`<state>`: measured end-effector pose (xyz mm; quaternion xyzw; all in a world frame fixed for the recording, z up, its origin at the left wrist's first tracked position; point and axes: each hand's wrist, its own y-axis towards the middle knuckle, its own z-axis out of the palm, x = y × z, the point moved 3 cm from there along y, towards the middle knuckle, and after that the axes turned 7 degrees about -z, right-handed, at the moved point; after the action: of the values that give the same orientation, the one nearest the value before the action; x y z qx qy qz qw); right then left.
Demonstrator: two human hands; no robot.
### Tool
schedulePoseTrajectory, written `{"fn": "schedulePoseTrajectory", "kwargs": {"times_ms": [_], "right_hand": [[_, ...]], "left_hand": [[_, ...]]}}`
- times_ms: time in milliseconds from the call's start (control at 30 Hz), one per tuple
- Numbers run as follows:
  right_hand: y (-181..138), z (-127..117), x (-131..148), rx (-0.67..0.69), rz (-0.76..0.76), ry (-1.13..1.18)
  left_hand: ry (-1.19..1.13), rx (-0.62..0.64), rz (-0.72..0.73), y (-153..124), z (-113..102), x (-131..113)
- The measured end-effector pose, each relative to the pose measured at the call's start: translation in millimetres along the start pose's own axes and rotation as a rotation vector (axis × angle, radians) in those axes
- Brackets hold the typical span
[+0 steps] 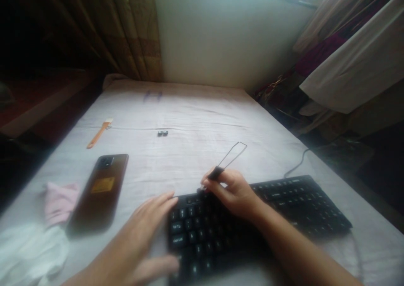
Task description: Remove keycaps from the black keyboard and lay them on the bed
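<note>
A black keyboard (195,235) lies on the pale sheet in front of me, slightly angled. My left hand (142,231) is at its left end, fingers stretched towards the top left corner and thumb apart near the bottom left keys. Over the top row, my right hand (235,191) pinches the black handle of a wire keycap puller (217,172). The puller's thin wire loop points up and away from the keys, while its lower end is close to a key near the top edge. Two small black keycaps (163,133) sit beyond the keyboard.
Left of the keyboard are a brown phone (99,197), a pink cloth (61,201) and a white cloth (31,252). An orange-handled brush (99,134) lies farther back. The keyboard's cable (296,166) runs off right. Clothes (353,67) hang at the right.
</note>
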<state>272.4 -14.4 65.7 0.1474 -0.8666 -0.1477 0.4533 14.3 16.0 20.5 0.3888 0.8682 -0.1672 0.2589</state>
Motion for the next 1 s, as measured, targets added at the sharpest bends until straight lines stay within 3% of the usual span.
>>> {"fn": "schedulePoseTrajectory", "kwargs": {"times_ms": [267,500,733,1000], "right_hand": [[-2.7,8.2,25.7,-0.073,-0.243,-0.022],[-5.9,20.3,35.7,-0.060,-0.335,0.051],[-9.3,24.2,29.8,-0.078,-0.308,0.046],[-11.2,23.9,30.1,-0.132,-0.314,0.070]], "left_hand": [[-0.250,-0.211,-0.015,40.6,-12.0,-23.8],[-0.387,-0.286,0.014,43.5,-5.2,-30.0],[-0.448,-0.293,-0.009,41.8,-4.6,-31.3],[-0.548,-0.171,-0.150,46.1,-3.3,-22.6]]}}
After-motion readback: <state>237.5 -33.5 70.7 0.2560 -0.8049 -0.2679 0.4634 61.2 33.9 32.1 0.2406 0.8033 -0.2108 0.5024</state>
